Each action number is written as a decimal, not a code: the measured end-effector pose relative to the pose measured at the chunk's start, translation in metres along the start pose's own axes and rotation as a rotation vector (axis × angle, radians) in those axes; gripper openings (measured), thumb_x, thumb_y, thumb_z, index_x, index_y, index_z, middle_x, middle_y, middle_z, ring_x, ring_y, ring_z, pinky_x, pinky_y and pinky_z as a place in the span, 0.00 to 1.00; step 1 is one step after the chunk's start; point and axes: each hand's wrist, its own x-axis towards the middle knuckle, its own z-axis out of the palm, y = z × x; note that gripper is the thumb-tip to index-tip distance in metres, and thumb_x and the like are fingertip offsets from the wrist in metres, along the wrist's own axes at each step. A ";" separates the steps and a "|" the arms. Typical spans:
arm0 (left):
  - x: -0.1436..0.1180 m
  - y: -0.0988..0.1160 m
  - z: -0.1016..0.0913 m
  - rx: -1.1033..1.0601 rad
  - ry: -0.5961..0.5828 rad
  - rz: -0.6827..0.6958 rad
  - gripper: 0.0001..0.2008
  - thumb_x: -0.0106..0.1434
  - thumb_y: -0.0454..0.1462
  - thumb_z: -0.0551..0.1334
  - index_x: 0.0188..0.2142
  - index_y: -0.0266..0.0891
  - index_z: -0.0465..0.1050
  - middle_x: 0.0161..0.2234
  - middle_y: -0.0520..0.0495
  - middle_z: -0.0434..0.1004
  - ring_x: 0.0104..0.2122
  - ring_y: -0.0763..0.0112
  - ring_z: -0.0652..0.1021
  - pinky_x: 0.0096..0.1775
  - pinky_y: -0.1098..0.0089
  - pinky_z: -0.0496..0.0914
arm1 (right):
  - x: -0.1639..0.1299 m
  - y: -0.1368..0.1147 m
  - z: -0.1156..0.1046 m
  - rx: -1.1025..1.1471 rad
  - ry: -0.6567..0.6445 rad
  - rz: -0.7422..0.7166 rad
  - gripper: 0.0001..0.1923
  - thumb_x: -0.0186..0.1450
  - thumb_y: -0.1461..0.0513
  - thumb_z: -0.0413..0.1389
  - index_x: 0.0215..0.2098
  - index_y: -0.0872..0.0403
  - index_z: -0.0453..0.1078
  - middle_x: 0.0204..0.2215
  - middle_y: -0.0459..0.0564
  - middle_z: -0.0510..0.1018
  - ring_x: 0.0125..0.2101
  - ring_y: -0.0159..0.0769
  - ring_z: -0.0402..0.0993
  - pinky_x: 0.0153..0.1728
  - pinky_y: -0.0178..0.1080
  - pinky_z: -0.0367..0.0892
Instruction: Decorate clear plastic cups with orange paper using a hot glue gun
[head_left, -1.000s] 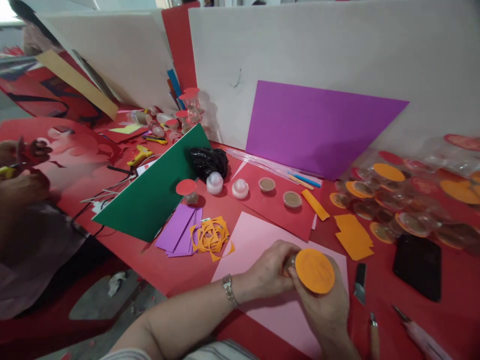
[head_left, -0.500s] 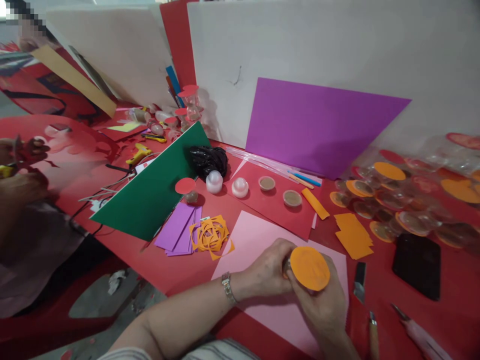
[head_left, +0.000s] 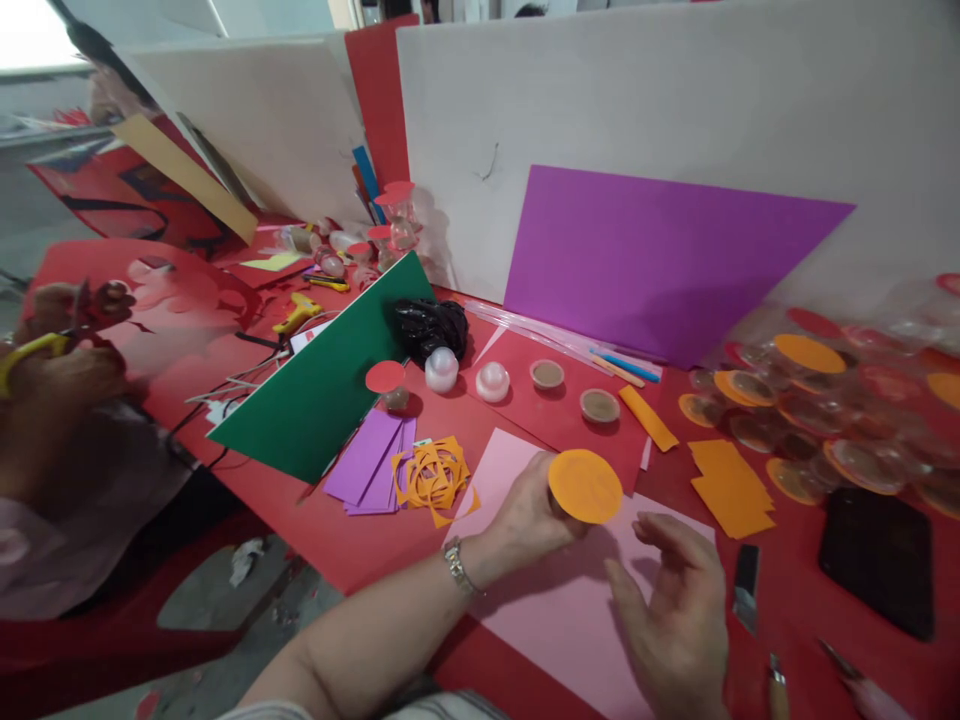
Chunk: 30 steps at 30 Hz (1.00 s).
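My left hand [head_left: 529,515] is closed round a small cup-like piece topped by an orange paper disc [head_left: 585,486], over a pink sheet [head_left: 517,630]. The piece's body is mostly hidden under the disc. My right hand [head_left: 671,600] is to the right of it, fingers apart and holding nothing. Two small cups with brown filling [head_left: 547,375] stand on a red sheet [head_left: 517,400] beyond my hands, beside white domed pieces [head_left: 493,382]. An orange strip [head_left: 649,418] lies to their right.
A green board [head_left: 322,380] leans at left by a black plastic bag [head_left: 433,328]. Purple cards [head_left: 371,465] and orange paper scraps [head_left: 431,478] lie near. At right are orange cards [head_left: 729,487], stacked disc-topped pieces [head_left: 795,420], a black phone-like slab [head_left: 876,562] and a cutter blade [head_left: 746,585]. Another person's hands hold scissors [head_left: 45,350].
My right hand has let go of the disc-topped piece and drawn away to the right, opening. My left hand keeps hold of the piece. The view has shifted slightly.
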 end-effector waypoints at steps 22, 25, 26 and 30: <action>-0.001 0.004 0.002 0.104 -0.095 0.106 0.11 0.48 0.30 0.67 0.30 0.39 0.68 0.29 0.53 0.72 0.30 0.71 0.70 0.34 0.70 0.67 | 0.007 -0.023 -0.003 -0.016 -0.079 -0.509 0.21 0.61 0.78 0.55 0.27 0.49 0.53 0.22 0.39 0.62 0.23 0.26 0.65 0.27 0.33 0.70; -0.002 0.002 0.002 0.097 -0.071 0.108 0.12 0.47 0.31 0.68 0.32 0.39 0.69 0.31 0.52 0.73 0.31 0.70 0.72 0.36 0.70 0.68 | 0.005 -0.023 -0.002 -0.014 -0.096 -0.508 0.21 0.61 0.78 0.56 0.27 0.48 0.53 0.23 0.39 0.62 0.24 0.27 0.66 0.27 0.33 0.70; -0.003 0.001 0.002 0.089 -0.063 0.110 0.13 0.48 0.32 0.69 0.33 0.39 0.70 0.33 0.51 0.74 0.32 0.70 0.72 0.36 0.70 0.69 | 0.005 -0.023 -0.001 -0.004 -0.093 -0.507 0.21 0.61 0.78 0.56 0.27 0.49 0.53 0.23 0.39 0.62 0.24 0.27 0.65 0.27 0.33 0.69; -0.006 0.003 0.000 0.076 -0.051 0.095 0.17 0.48 0.34 0.72 0.37 0.38 0.71 0.38 0.49 0.77 0.35 0.68 0.74 0.40 0.69 0.71 | 0.005 -0.023 0.001 0.024 -0.088 -0.497 0.22 0.61 0.80 0.56 0.26 0.50 0.54 0.22 0.40 0.62 0.24 0.27 0.62 0.27 0.32 0.65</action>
